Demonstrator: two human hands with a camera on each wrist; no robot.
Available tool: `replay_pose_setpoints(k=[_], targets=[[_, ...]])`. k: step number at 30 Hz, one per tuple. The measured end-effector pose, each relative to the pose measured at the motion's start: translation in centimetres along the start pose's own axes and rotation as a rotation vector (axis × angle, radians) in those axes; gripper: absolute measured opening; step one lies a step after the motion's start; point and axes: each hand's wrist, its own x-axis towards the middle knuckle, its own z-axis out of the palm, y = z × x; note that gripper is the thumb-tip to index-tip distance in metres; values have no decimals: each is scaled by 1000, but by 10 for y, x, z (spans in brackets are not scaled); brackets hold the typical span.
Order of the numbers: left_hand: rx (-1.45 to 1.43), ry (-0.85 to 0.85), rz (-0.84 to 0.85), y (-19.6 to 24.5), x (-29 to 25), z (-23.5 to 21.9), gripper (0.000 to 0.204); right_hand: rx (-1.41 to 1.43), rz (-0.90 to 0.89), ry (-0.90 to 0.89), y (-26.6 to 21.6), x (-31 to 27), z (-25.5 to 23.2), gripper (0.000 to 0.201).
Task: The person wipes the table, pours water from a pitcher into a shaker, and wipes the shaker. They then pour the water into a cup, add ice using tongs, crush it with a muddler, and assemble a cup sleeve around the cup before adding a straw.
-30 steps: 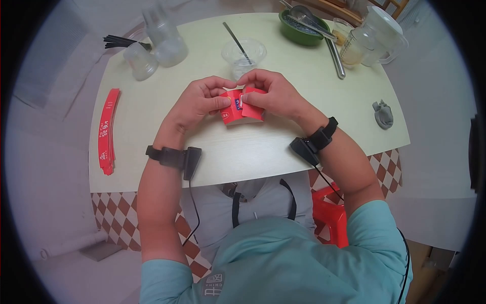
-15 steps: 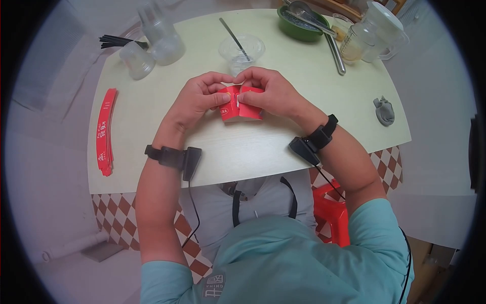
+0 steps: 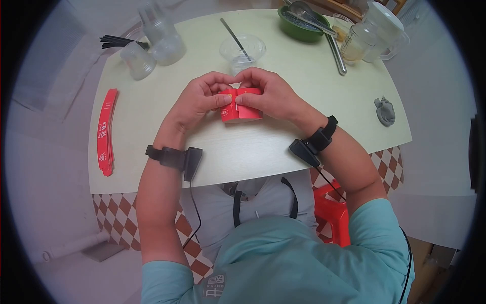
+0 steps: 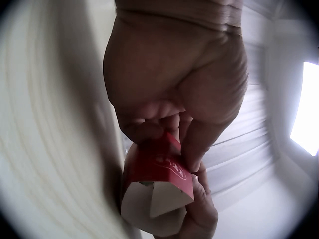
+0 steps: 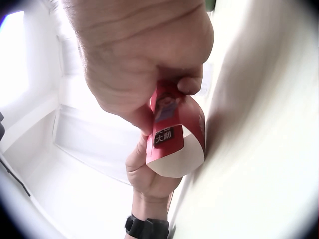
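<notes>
A red printed paper cup sleeve is bent into a ring over the near middle of the table. My left hand pinches one end of it, thumb on the outer face. The right hand pinches the other end, its thumb beside the left one. Between the thumbs the two ends of the sleeve meet and overlap. Through its open bottom, the left wrist view shows the sleeve's white inside with a loose flap. Beyond both hands stands a clear plastic cup with a dark stick in it.
A stack of flat red sleeves lies at the left. Clear cups and black straws are at the back left. A green bowl with utensils and a pitcher stand back right, a grey cloth at the right.
The sleeve's two ends have been drawn together; the blue patch and white tab seen between the thumbs are now mostly covered. Both hands keep their grip in nearly the same place.
</notes>
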Motion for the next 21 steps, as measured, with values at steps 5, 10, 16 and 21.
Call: replay_pose_setpoints(k=[5,10,16,21], targets=[[-45,-16,-35,4,-3,2,37,-61,-60,24,1,0,-2,40],[-7,-27,-34,3,-3,3,36,-185,-98,66,-4,-2,0,37],[8,-17,7,9,-7,-4,35,15,-123,132,4,1,-7,31],[59,47,48,10,-9,-9,33,94,-92,61,7,1,-8,30]])
